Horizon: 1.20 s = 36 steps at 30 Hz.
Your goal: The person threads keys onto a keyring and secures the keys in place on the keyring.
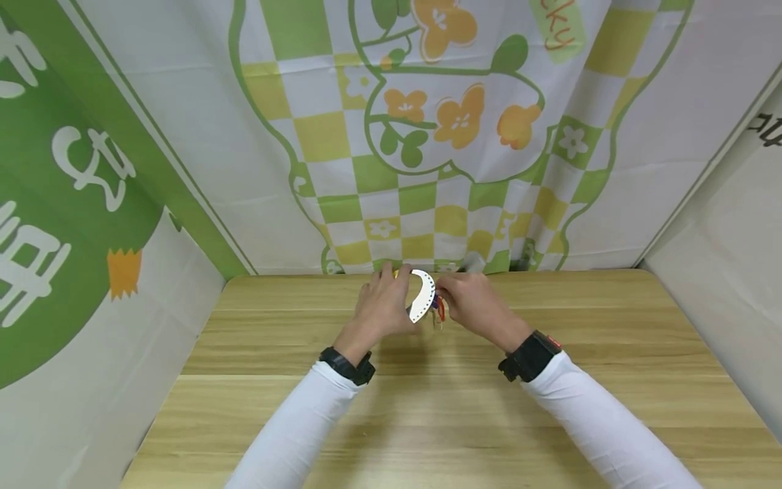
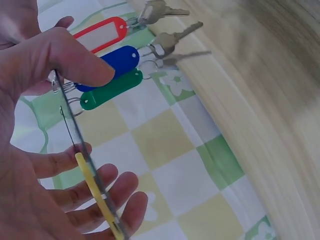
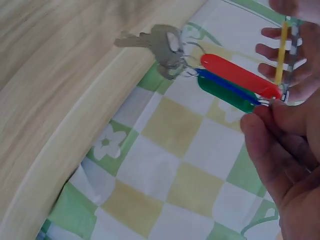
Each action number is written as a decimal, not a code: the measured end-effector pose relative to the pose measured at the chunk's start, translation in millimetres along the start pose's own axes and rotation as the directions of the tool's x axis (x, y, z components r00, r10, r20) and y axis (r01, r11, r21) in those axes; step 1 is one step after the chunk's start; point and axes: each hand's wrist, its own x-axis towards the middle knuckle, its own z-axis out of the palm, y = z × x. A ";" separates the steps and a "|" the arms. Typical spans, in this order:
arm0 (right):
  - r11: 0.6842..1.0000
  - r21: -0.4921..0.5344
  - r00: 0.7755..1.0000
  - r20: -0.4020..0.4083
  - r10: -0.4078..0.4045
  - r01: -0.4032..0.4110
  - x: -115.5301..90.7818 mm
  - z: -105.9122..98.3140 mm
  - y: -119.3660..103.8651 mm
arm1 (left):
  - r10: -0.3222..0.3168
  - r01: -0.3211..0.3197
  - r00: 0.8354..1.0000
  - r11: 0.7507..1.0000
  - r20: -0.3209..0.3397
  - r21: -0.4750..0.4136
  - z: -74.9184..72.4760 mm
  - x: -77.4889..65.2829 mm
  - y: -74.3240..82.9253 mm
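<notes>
My left hand (image 1: 383, 302) grips a thin white round-edged plate (image 1: 424, 299) with small marks along its rim. Seen edge-on in the left wrist view, the plate has a yellow strip (image 2: 92, 180) on one side. Red (image 2: 114, 32), blue (image 2: 127, 57) and green (image 2: 120, 89) key tags hang at its edge by metal rings, each with a key (image 2: 170, 42) at the far end. The left thumb overlaps the blue tag in that view. Thumb and finger of my right hand (image 1: 479, 305) pinch a small ring (image 3: 267, 101) where tags and plate meet.
Both hands are over the back part of a wood-grain table (image 1: 464, 435). Behind its rear edge hangs a checked, flowered curtain (image 1: 379, 176). A green-and-white printed wall (image 1: 73, 224) stands on the left, a white one (image 1: 727, 238) on the right.
</notes>
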 end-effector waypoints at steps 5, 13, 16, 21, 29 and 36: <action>0.973 0.108 0.978 0.061 0.197 -0.203 -0.2 0.0 -2.5 | -0.009 0.010 1.000 1.000 -0.023 0.012 1.8 0.0 -1.3; 0.639 0.466 0.783 0.244 0.572 -0.612 1.8 -3.8 -9.3 | 0.021 -0.014 0.994 0.998 -0.105 0.066 8.4 -0.8 -3.5; 0.721 0.401 0.821 0.190 0.538 -0.565 2.3 -4.5 -11.5 | 0.047 -0.036 0.990 0.996 -0.129 0.086 8.9 -0.8 -4.2; 0.962 0.109 0.967 -0.004 0.253 -0.251 2.2 -0.7 -11.5 | 0.085 -0.072 0.987 0.993 -0.139 0.095 6.7 -1.7 -5.9; 0.999 -0.032 0.995 -0.097 -0.005 0.002 -2.6 7.8 -5.8 | 0.086 -0.079 0.990 0.995 -0.114 0.061 5.2 -1.1 -12.2; 0.883 0.216 0.899 -0.043 0.436 -0.418 -0.8 10.5 -15.7 | 0.058 -0.046 0.985 0.996 -0.164 0.078 9.4 -1.6 -11.1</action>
